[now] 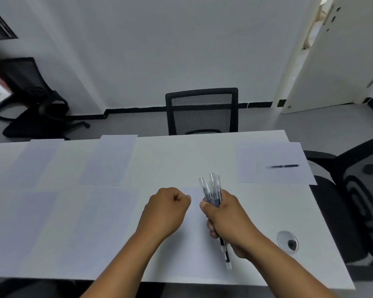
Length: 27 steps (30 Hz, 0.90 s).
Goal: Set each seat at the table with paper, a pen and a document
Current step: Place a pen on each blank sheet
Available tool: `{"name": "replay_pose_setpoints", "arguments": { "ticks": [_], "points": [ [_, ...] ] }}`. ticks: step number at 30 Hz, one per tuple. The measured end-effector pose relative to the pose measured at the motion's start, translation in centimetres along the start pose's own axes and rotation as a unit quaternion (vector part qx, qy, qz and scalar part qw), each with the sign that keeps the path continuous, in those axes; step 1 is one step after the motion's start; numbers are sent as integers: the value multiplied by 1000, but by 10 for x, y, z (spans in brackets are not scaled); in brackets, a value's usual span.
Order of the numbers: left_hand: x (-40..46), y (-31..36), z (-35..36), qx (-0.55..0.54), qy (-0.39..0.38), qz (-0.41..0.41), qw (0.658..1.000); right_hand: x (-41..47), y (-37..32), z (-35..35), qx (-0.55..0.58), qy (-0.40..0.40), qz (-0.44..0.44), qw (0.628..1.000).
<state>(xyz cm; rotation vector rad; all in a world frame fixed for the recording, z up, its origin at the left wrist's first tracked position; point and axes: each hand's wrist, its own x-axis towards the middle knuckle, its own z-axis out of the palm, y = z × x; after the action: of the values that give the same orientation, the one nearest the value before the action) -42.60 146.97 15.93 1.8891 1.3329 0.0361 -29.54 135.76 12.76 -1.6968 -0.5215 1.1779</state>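
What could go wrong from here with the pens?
1. The right hand grips a whole bundle of pens fanned at the top; pulling one out could loosen the rest and spill them.
2. The sheet at the right end overhangs the table edge; a brush could slide it and its pen off.
3. The left hand is curled and holds nothing, so it gives the bundle no support.

the right hand (226,220) hides the middle of the pens (212,190). left of it, the papers (37,168) are too blurry to read and get cut off.
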Motion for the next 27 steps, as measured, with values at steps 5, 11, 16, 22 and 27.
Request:
{"name": "replay_pose_setpoints", "arguments": {
  "ticks": [5, 11, 16, 22, 27],
  "points": [
    [18, -6, 15, -86, 3, -4, 996, 14, 15, 2, -17, 8, 19, 1000],
    [37, -18, 33, -162, -23, -7, 987, 27, 32, 15, -30, 3, 40, 999],
    [56, -34, 44, -176, -54, -13, 983, 38, 45, 26, -30, -1, 48, 998],
    [79, -48, 62, -165, -81, -23, 983, 45, 58, 31, -12, 8, 73, 997],
    [88, -56, 74, -158, -86, -48, 983, 44, 64, 32, 29, 41, 93, 994]
  ]
}}
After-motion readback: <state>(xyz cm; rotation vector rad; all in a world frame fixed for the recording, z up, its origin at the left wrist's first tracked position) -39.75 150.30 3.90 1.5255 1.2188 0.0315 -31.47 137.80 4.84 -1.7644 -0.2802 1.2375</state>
